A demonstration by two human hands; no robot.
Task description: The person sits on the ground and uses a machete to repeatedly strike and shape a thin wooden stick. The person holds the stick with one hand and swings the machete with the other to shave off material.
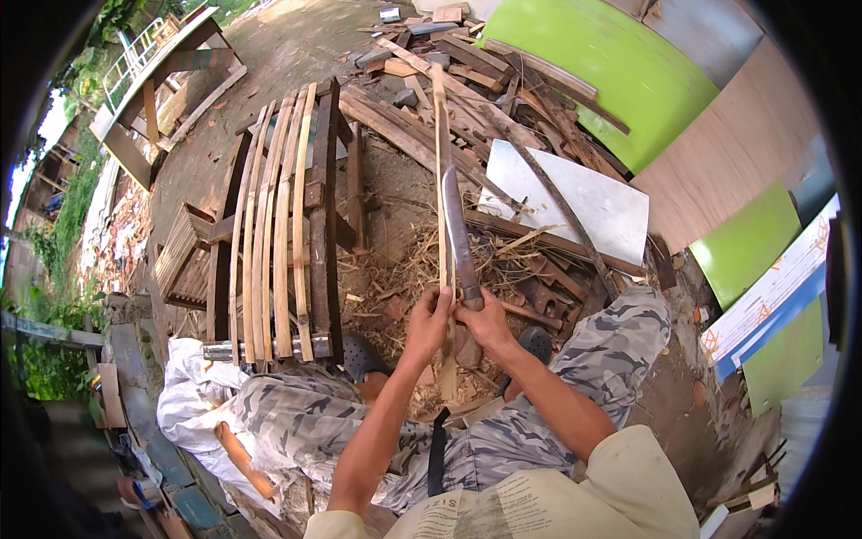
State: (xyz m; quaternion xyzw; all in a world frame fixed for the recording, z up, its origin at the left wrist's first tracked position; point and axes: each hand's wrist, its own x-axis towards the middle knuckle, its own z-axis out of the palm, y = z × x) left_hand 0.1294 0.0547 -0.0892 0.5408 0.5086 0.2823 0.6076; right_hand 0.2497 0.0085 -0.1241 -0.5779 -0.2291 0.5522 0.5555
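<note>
My left hand is closed around a long, narrow bamboo strip, which points away from me and runs down between my knees. In my right hand is the handle of a machete. Its dark blade points away from me, lying close along the right side of the strip; whether the edge touches it I cannot tell. My two hands are side by side, nearly touching. Curly shavings cover the ground beyond and below them.
At my left stands a dark wooden frame bearing several split strips. Scrap wood is heaped ahead, beside a white sheet and green panels. A wooden table stands far left. White sacking lies by my left leg.
</note>
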